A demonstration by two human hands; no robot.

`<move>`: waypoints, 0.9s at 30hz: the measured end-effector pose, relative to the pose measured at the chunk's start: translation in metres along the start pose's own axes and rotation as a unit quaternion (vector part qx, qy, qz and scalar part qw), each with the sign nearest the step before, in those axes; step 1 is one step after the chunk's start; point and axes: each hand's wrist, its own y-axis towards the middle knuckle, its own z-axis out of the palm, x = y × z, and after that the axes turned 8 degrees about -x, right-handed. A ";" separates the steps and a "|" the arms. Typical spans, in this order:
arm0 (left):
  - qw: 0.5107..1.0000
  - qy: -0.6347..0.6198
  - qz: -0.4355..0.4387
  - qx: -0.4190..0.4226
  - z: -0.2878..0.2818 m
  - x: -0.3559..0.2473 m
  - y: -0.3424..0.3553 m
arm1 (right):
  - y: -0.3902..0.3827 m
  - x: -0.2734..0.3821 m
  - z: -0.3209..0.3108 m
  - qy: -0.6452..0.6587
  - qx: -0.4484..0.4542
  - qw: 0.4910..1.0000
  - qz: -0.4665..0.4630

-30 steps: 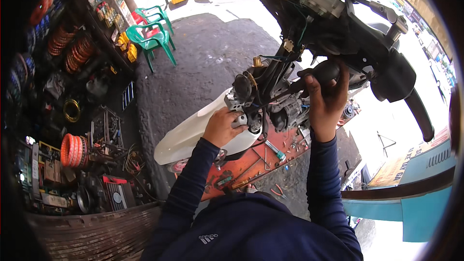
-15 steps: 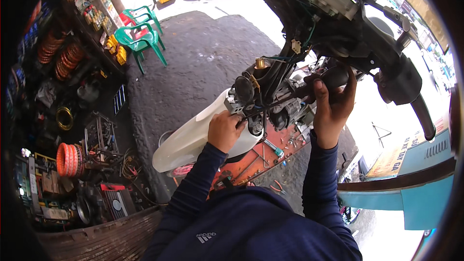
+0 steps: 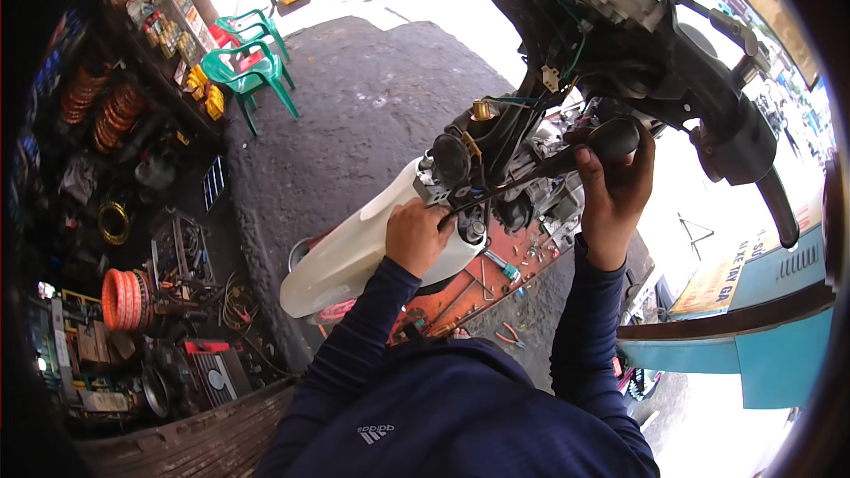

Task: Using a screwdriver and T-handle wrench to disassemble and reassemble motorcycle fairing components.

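Note:
A screwdriver with a dark bulbous handle [image 3: 613, 140] lies slantwise over the stripped front of a motorbike. My right hand [image 3: 615, 208] grips that handle, thumb on the near side. The thin shaft runs down to the left, and its tip ends by the fingers of my left hand [image 3: 414, 237]. Those fingers are curled against a grey metal bracket [image 3: 431, 188] above the white front fender [image 3: 354, 257]; what they pinch is hidden. A round black part [image 3: 450, 156] and a brass-coloured cap [image 3: 482, 111] sit just beyond the bracket.
Overhead to the right are the handlebar with its lever [image 3: 777, 208] and loose wiring [image 3: 551, 80]. Beneath the motorbike, a red platform [image 3: 469, 288] carries tools and small parts. Pliers [image 3: 509, 335] lie on the ground. Green chairs [image 3: 252, 80] and cluttered shelves stand left.
The view has shifted slightly. Both hands keep their places, and the screwdriver's handle and shaft show a little more plainly, turned slightly in my right hand.

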 end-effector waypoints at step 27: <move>0.994 -0.103 -0.027 0.008 -0.060 -0.004 -0.013 | -0.006 -0.043 0.032 0.514 0.169 0.827 0.149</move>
